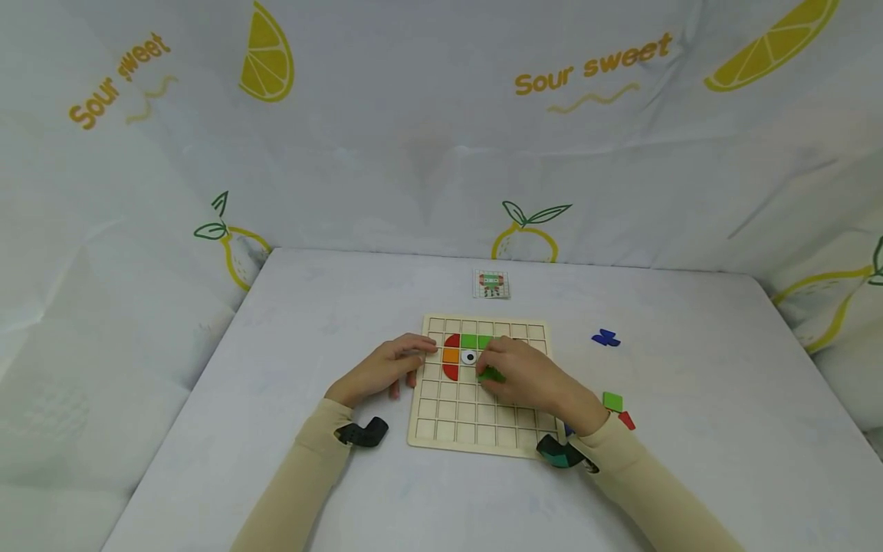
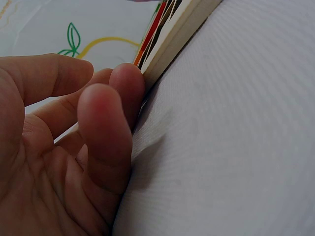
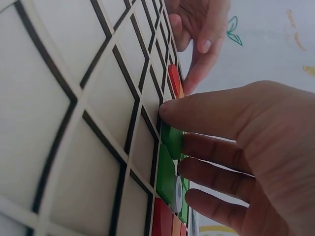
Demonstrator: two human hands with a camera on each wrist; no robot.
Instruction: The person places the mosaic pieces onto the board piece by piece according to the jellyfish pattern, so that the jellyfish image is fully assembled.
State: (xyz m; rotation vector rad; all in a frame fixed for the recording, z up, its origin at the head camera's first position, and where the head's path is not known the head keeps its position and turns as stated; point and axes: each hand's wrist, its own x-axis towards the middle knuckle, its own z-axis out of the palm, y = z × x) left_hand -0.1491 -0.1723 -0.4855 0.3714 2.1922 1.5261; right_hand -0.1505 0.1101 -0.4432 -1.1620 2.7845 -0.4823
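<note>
A pale wooden grid board (image 1: 447, 431) lies flat on the table. Red rounded pieces (image 1: 451, 372), an orange square (image 1: 451, 355), green squares (image 1: 469, 341) and a white eye tile (image 1: 468, 357) sit in its upper cells. My right hand (image 1: 527, 374) is over the board, pinching a green piece (image 3: 172, 140) between thumb and fingers, low against the grid. That hand hides the cells beneath it. At the board's left edge rests my left hand (image 1: 386, 368), its fingers relaxed and a fingertip (image 2: 127, 78) against the side of the board.
Behind the board lies a small picture card (image 1: 491, 284) with a coloured figure on a grid. Blue pieces (image 1: 606, 337) are at the right, and a loose green square (image 1: 612, 402) and red piece (image 1: 626, 420) lie near my right forearm. A printed white cloth rises behind the table.
</note>
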